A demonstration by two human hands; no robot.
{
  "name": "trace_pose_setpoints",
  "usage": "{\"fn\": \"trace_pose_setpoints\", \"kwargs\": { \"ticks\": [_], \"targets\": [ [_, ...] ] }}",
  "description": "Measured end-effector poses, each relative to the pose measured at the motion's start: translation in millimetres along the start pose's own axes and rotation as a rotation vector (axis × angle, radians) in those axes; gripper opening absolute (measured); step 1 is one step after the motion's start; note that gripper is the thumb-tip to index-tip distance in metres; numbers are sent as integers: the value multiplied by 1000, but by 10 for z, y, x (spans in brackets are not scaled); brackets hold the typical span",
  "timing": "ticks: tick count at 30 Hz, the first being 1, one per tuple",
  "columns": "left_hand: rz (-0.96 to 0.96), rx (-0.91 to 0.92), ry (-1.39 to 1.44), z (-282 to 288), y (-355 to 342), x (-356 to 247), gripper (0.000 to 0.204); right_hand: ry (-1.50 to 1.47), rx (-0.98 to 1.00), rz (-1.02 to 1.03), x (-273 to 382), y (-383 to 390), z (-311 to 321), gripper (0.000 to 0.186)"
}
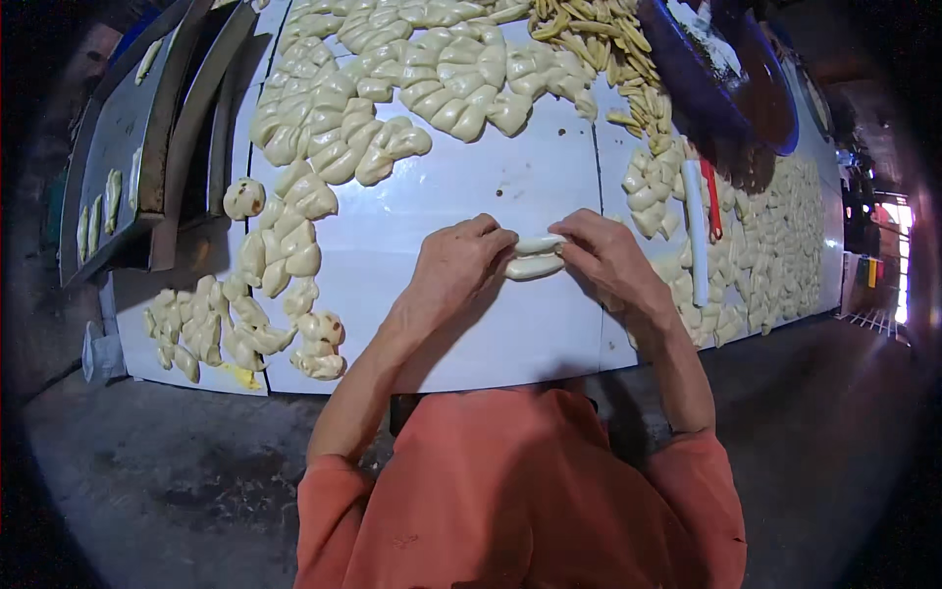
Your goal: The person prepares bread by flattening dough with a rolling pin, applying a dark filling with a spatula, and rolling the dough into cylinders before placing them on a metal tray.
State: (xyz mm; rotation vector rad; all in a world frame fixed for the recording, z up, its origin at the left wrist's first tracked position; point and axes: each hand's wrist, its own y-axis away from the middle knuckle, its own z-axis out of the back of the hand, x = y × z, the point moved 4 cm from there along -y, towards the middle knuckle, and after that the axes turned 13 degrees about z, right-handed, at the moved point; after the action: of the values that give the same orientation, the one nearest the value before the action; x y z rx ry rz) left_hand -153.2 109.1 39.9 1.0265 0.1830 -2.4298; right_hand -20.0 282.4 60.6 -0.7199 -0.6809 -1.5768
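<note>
A small piece of pale dough lies on the white tabletop in front of me. It shows as two smooth lengthwise rolls with a narrow gap between them; whether they join underneath, I cannot tell. My left hand pinches its left end with fingers closed. At the other end my right hand also has its thumb and fingers closed on the dough. Glossy dough lumps spread in a joined mass across the far side of the table. More dough lumps run down the left.
Metal trays holding a few slim dough pieces stand tilted at left. Yellow finger-shaped pieces are heaped at the far right beside a blue basin. A white rolling pin and a red-handled tool lie among dough at right.
</note>
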Motion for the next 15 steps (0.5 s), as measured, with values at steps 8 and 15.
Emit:
{"fn": "trace_pose_setpoints", "kwargs": {
  "ticks": [8, 15],
  "targets": [
    [-45, 3, 12, 52, 41, -90, 37, 139, 15, 163, 24, 102, -70, 41],
    [73, -14, -49, 35, 3, -26, 28, 29, 105, 30, 18, 4, -26, 34]
  ]
}}
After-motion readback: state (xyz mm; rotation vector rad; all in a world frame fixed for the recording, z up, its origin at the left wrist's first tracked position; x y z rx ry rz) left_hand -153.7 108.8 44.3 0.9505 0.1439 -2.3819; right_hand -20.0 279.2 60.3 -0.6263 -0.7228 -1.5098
